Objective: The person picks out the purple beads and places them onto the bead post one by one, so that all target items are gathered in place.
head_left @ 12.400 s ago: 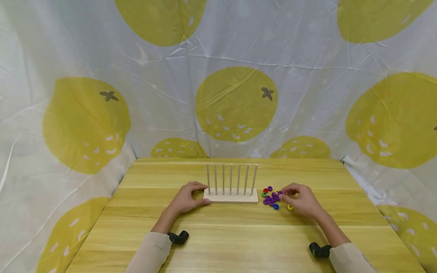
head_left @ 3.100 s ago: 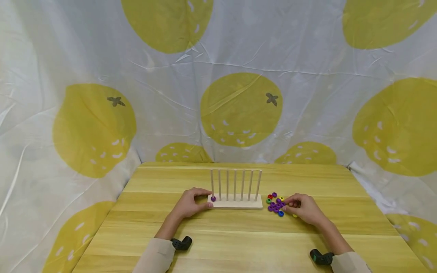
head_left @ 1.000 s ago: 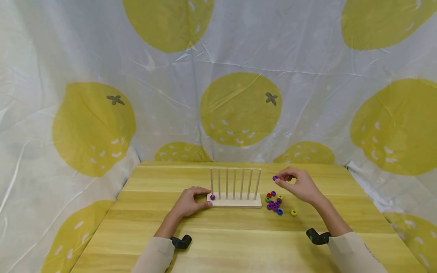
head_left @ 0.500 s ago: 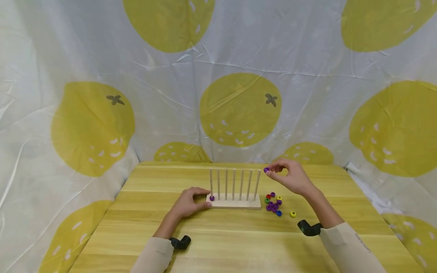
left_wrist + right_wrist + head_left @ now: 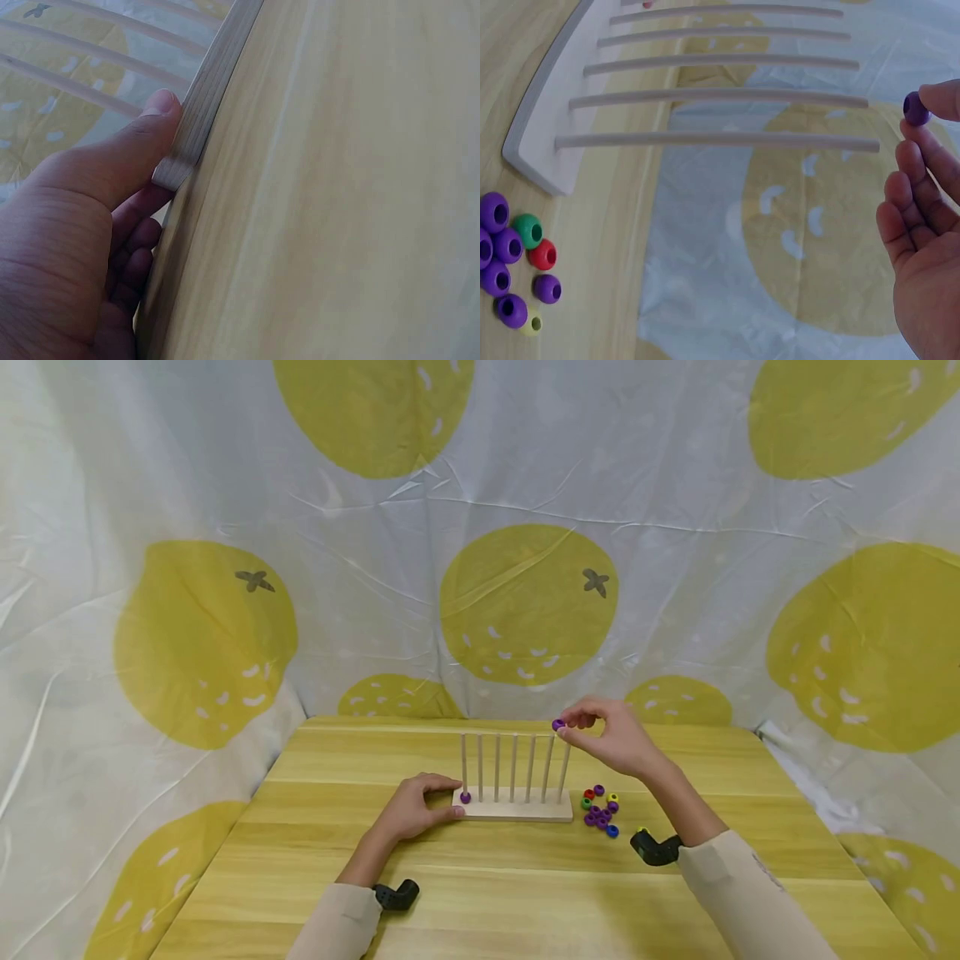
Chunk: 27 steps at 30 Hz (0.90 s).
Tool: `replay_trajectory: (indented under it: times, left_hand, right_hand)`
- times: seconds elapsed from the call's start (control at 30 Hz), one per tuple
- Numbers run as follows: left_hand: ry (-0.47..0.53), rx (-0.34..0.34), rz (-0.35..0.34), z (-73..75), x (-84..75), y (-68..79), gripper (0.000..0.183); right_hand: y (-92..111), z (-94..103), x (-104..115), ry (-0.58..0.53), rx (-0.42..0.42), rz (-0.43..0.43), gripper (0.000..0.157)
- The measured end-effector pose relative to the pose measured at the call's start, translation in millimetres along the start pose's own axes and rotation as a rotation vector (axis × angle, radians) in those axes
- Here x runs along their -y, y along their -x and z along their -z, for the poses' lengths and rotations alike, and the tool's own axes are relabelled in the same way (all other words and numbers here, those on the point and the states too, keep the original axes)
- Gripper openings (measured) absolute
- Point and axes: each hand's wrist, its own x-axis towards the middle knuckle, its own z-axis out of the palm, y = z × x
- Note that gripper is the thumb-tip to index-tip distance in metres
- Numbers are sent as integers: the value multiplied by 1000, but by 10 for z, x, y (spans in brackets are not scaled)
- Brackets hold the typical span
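A pale wooden peg stand [image 5: 517,811] with a row of several upright pegs stands mid-table. My left hand [image 5: 411,808] grips its left end; the left wrist view has the thumb [image 5: 146,142] against the base [image 5: 208,86]. One purple bead [image 5: 466,798] sits at the foot of the leftmost peg. Thumb and index finger of my right hand [image 5: 613,739] pinch another purple bead [image 5: 558,725], level with the peg tops near the right end. In the right wrist view the held bead [image 5: 916,109] is just off the tips of the nearest pegs, its hole facing them.
Right of the stand lies a loose cluster of beads: several purple ones [image 5: 602,823], a red one [image 5: 588,794], a green one [image 5: 586,804], a blue one [image 5: 612,832] and a yellow one [image 5: 613,797]. Another yellow bead [image 5: 642,832] is partly hidden by the right wrist camera [image 5: 655,847].
A purple bead came onto the leftmost peg earlier. Since then my right hand has lifted another purple bead from the cluster and moved it up and left, over the stand. The left hand stays put.
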Motion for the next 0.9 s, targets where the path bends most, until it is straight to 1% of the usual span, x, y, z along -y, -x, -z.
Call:
replay_trajectory:
  times: [0.37,0.63,0.8,0.9]
  left_hand:
    - [-4,6,3,-1,15,11,50]
    - [-7,6,0,-17,25,9,50]
    - [-4,-6,5,-9,30,-9,49]
    - [-13,-9,3,-14,38,-20,48]
  right_hand:
    - [-154,-179,165,-14,48,31,16]
    - [-276,-282,294,-11,110,55,17]
    - [-377,-360,366,3,131,90,17]
    - [-431,-418,405,-1,152,95,17]
